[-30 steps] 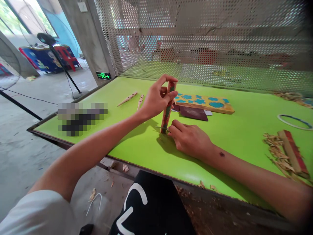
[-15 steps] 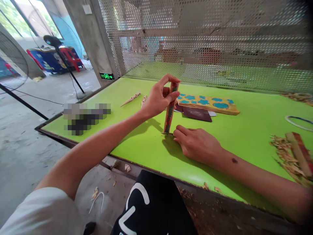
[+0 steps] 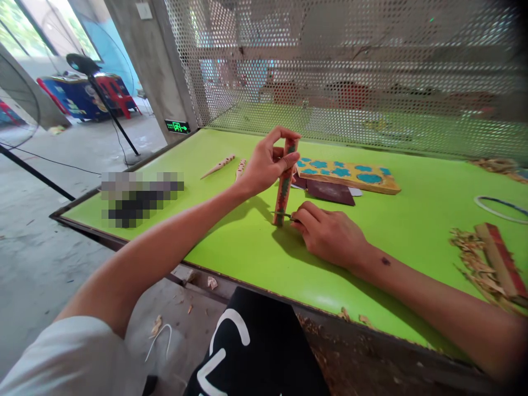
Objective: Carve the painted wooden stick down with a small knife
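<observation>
A: Where's the strip?
B: Painted wooden strip (image 3: 284, 190) is between the two hands. Top end in the left hand (image 3: 274, 162), lower end just left of the right hand's knuckles. Near upright, top leaning slightly right, foot down at the green tabletop (image 3: 231, 234).

A: Left hand state?
B: Partly closed, pinch grip. Index finger bent over the top end, thumb across the near face. Remaining fingers mostly hidden behind; can't tell how they sit.

A: Right?
B: Low, curled nearly into a fist around a thin blade (image 3: 277, 213). Blade sticks out left from the fingers and crosses the strip near its foot. Handle mostly covered by the hand, can't tell its shape.

A: Right hand on the wood at all?
B: Fingers look just beside it. Only the blade reaches across.

A: What's around them?
B: Beyond the right hand: dark sheets (image 3: 330, 193), with a yellow board with blue patches (image 3: 348, 176) just behind. Left of the left hand: two slim carved sticks (image 3: 218, 166), the nearer one partly covered by that hand. Well right of the right hand, past the forearm: curled shavings (image 3: 474, 258) beside a red-topped block (image 3: 501, 261).
</observation>
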`<action>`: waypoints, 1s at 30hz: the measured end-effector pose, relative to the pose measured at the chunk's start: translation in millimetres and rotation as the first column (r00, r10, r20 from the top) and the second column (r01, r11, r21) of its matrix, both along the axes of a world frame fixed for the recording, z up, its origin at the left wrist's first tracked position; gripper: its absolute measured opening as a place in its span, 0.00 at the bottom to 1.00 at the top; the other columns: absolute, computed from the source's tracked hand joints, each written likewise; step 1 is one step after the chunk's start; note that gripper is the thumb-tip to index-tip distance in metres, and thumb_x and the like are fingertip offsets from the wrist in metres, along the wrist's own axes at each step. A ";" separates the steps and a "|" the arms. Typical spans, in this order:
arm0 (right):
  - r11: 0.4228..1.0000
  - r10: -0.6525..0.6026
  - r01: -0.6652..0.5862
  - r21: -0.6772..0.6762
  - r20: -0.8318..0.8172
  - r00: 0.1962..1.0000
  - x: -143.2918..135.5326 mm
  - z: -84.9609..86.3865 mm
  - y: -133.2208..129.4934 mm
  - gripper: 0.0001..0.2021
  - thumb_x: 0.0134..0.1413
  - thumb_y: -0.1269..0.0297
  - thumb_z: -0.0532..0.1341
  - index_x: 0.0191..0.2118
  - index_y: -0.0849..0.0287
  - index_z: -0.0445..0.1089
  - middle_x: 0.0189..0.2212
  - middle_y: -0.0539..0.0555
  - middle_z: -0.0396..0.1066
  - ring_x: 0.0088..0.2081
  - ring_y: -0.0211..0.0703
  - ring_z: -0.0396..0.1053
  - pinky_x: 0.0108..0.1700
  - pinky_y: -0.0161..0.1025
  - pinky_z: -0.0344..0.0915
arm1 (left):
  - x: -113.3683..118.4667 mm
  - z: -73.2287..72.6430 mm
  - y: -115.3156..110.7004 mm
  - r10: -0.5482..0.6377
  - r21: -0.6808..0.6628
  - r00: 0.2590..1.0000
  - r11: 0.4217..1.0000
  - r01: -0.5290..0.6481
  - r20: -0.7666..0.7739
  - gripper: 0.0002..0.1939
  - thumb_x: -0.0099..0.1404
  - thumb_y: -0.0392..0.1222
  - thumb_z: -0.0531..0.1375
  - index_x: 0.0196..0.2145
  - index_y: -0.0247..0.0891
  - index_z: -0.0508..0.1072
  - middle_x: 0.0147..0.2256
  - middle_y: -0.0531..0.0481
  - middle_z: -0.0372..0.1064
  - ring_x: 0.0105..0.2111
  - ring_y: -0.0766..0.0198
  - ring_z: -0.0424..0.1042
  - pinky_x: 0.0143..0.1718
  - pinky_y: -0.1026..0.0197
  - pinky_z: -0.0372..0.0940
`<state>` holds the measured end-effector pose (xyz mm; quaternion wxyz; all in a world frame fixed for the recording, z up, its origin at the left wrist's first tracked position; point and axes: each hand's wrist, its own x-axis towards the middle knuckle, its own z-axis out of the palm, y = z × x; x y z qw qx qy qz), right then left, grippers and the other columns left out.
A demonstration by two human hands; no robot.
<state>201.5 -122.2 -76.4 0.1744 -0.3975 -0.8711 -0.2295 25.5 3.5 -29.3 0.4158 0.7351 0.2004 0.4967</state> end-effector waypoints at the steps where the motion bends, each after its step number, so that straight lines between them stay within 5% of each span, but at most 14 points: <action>1: 1.000 -0.007 0.007 0.011 -0.001 1.000 -1.9 0.0 0.8 0.12 0.68 0.67 0.52 0.37 0.62 0.71 0.33 0.55 0.71 0.25 0.38 0.57 0.28 0.43 0.42 | 0.5 0.6 -1.2 -0.006 -0.008 1.000 1.000 0.006 0.006 0.17 0.66 0.37 0.63 0.52 0.38 0.66 0.25 0.58 0.69 0.24 0.70 0.73 0.28 0.65 0.69; 30: 0.984 -0.002 0.018 -0.178 0.092 0.996 -1.1 9.6 -14.2 0.11 0.66 0.69 0.52 0.36 0.61 0.70 0.32 0.54 0.71 0.24 0.38 0.58 0.28 0.44 0.39 | -7.8 2.7 -2.1 -0.026 -0.096 1.000 0.995 0.028 0.014 0.17 0.67 0.36 0.61 0.52 0.39 0.64 0.25 0.57 0.70 0.24 0.68 0.74 0.31 0.60 0.73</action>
